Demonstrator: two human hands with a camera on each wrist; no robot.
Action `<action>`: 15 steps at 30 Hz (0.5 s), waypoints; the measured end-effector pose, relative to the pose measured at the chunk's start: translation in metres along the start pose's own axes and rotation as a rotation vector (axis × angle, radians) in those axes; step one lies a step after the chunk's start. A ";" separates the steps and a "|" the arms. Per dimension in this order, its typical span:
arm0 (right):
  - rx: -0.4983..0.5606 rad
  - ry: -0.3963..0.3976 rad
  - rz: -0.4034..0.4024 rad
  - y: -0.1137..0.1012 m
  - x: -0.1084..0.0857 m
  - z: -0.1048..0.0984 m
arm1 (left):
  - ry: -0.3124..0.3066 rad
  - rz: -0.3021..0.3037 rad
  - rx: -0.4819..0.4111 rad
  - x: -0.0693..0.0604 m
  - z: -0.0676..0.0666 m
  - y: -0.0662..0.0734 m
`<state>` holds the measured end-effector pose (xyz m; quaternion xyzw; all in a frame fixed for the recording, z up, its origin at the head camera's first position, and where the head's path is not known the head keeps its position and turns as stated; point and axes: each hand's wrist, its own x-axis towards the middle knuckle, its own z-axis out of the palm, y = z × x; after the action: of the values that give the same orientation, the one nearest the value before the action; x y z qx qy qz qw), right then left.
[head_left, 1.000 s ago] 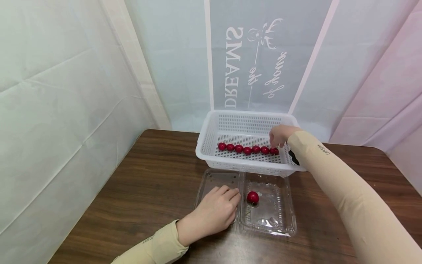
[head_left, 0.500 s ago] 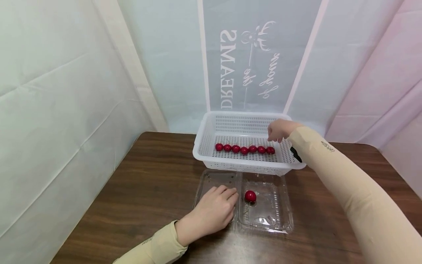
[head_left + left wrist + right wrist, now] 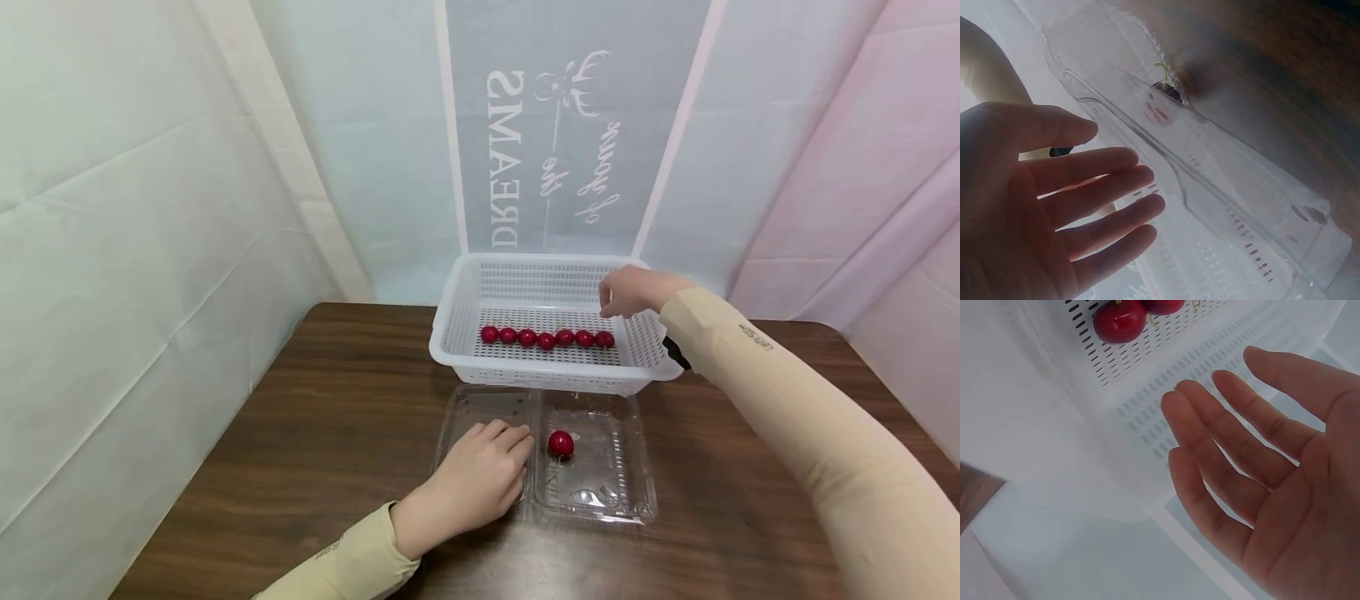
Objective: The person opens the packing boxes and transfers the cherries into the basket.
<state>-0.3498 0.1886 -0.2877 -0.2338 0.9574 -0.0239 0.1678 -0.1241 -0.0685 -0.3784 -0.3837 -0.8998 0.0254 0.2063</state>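
Several red cherries (image 3: 546, 340) lie in a row across the floor of a white perforated basket (image 3: 525, 364). Over the basket's right part hovers my right hand (image 3: 632, 292), and in the right wrist view its relaxed fingers (image 3: 1200, 494) hold nothing. A clear plastic clamshell box (image 3: 592, 500) lies unfolded in front of the basket. One cherry with a stem (image 3: 560, 443) sits in its right half. My left hand (image 3: 480, 475) is over the left half, fingers fairly straight in the left wrist view; whether it touches the plastic I cannot tell.
A dark wooden table (image 3: 300, 467) carries everything. Behind the basket hangs a grey and white curtain (image 3: 570, 167) with printed lettering. Pale cloth (image 3: 112, 250) closes off the left side, and more cloth hangs at the right.
My right hand has lifted off the rightmost cherry in the row, up and back, leaving it in the basket. The left hand stays over the box. The whole scene shifts slightly left.
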 end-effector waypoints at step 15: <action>-0.034 0.201 -0.161 -0.012 -0.033 -0.004 | 0.019 0.002 -0.007 -0.001 0.000 0.000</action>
<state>-0.3179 0.1925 -0.2725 -0.3091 0.9478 -0.0445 0.0643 -0.1239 -0.0691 -0.3787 -0.3858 -0.8974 0.0188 0.2132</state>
